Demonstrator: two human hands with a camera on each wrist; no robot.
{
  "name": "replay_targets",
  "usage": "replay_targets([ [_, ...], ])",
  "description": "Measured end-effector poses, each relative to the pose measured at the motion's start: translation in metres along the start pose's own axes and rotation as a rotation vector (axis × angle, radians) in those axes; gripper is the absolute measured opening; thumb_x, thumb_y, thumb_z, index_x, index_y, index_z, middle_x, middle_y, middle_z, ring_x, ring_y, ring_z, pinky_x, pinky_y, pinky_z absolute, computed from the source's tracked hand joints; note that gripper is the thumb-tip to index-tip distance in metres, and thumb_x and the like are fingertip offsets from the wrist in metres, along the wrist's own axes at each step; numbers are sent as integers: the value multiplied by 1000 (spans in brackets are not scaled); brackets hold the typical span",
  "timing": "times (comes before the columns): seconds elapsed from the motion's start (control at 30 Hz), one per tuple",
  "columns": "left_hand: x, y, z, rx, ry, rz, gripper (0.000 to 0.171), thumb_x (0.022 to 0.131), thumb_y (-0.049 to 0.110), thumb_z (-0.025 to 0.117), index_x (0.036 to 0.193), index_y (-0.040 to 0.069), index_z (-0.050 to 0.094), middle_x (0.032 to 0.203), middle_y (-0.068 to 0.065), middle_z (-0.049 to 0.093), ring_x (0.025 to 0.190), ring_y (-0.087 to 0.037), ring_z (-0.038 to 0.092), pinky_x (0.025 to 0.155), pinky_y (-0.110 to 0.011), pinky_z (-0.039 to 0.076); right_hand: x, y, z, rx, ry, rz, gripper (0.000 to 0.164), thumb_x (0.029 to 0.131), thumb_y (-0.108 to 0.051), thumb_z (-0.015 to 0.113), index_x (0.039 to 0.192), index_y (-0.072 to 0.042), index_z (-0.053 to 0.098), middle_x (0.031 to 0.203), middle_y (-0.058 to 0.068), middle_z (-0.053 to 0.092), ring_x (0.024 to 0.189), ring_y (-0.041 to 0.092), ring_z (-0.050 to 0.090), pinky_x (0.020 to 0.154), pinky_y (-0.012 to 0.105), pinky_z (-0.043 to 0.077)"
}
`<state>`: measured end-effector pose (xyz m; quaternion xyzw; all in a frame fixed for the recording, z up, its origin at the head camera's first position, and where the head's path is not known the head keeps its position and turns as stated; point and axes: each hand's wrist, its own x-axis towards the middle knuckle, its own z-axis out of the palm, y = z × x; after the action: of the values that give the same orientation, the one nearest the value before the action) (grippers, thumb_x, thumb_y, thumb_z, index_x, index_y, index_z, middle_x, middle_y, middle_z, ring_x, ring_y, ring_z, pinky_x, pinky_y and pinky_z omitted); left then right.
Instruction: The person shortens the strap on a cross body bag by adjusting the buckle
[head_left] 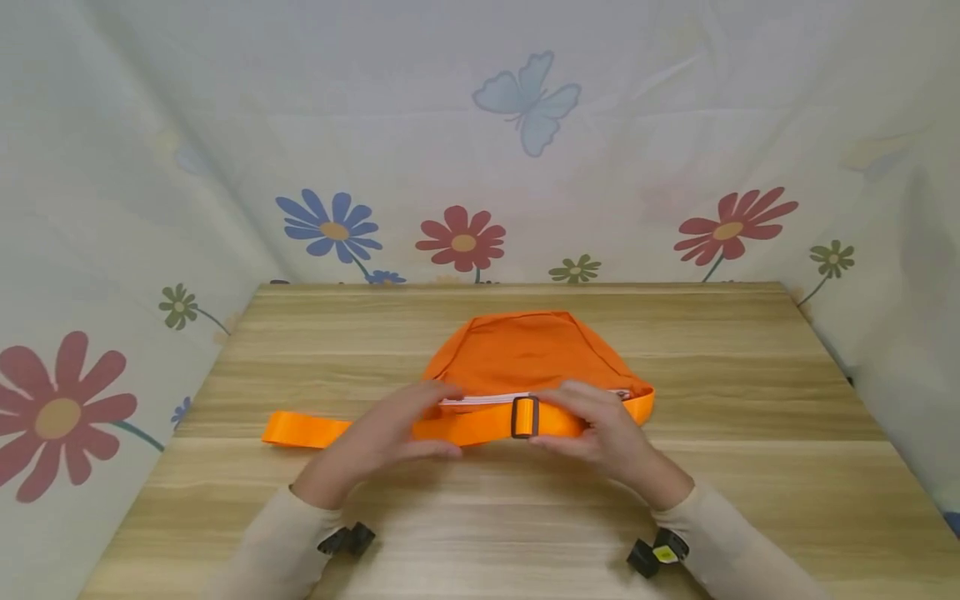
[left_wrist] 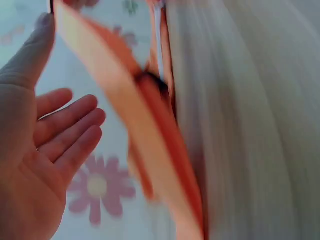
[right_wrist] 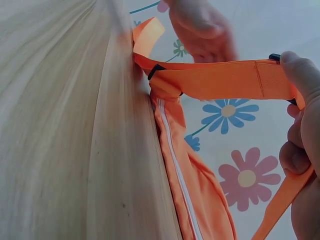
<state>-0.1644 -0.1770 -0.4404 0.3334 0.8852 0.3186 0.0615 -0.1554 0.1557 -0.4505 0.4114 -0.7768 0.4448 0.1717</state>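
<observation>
The left hand [head_left: 375, 437] is open, fingers nearly straight, beside a flat orange webbing strap [head_left: 476, 425]; the right hand [head_left: 611, 437] pinches that strap at a black rectangular slider buckle [head_left: 524, 417]. The left wrist view shows the left palm, which the head view hides. Behind the hands, on the wood-grain table [head_left: 495, 533], lies the orange fabric bag [head_left: 525, 354], its white zipper [head_left: 487, 399] partly covered by fingers.

The bag [head_left: 525, 354] is orange, its buckle [head_left: 515, 418] black, the backdrop [head_left: 360, 100] pale and flowered.
</observation>
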Motion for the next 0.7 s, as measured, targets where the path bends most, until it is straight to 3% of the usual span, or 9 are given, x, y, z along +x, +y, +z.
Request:
replay_targets([
  [0.17, 24, 28, 18, -121, -2, 107, 77, 91, 39, 87, 155, 13, 53, 151, 1, 64, 138, -21, 62, 118, -47, 52, 4, -2, 4, -15, 8, -4, 48, 84, -19, 95, 127, -7, 76, 102, 4, 73, 85, 12, 63, 72, 18, 54],
  [0.3, 35, 42, 28, -162, 3, 53, 63, 98, 41, 79, 153, 20, 55, 150, 7, 64, 136, -15, 61, 120, -46, 50, 4, -3, 5, -35, -1, 1, 46, 90, -29, 90, 128, -8, 75, 104, 4, 73, 87, 12, 64, 73, 19, 55],
  [0.4, 37, 45, 30, -182, 23, 22, 55, 99, 34, 80, 148, 19, 59, 143, 7, 67, 128, -14, 64, 115, -44, 54, 3, -3, 1, -36, -46, 26, 49, 88, -23, 91, 132, -9, 73, 109, 4, 73, 90, 13, 64, 74, 23, 58],
  [0.53, 37, 44, 30, -175, 39, 41, 53, 99, 30, 80, 146, 16, 59, 139, 3, 68, 119, -14, 65, 110, -41, 57, 0, -3, -10, -86, -125, 69, 57, 86, -20, 93, 137, -12, 70, 120, 2, 73, 99, 13, 66, 81, 27, 60],
  [0.7, 35, 41, 29, -176, 66, 34, 51, 101, 31, 78, 145, 14, 58, 131, 1, 69, 111, -15, 64, 104, -40, 58, -6, 3, -22, -165, -102, 59, 55, 83, -17, 95, 133, -14, 72, 109, -3, 71, 90, 8, 58, 76, 20, 50],
])
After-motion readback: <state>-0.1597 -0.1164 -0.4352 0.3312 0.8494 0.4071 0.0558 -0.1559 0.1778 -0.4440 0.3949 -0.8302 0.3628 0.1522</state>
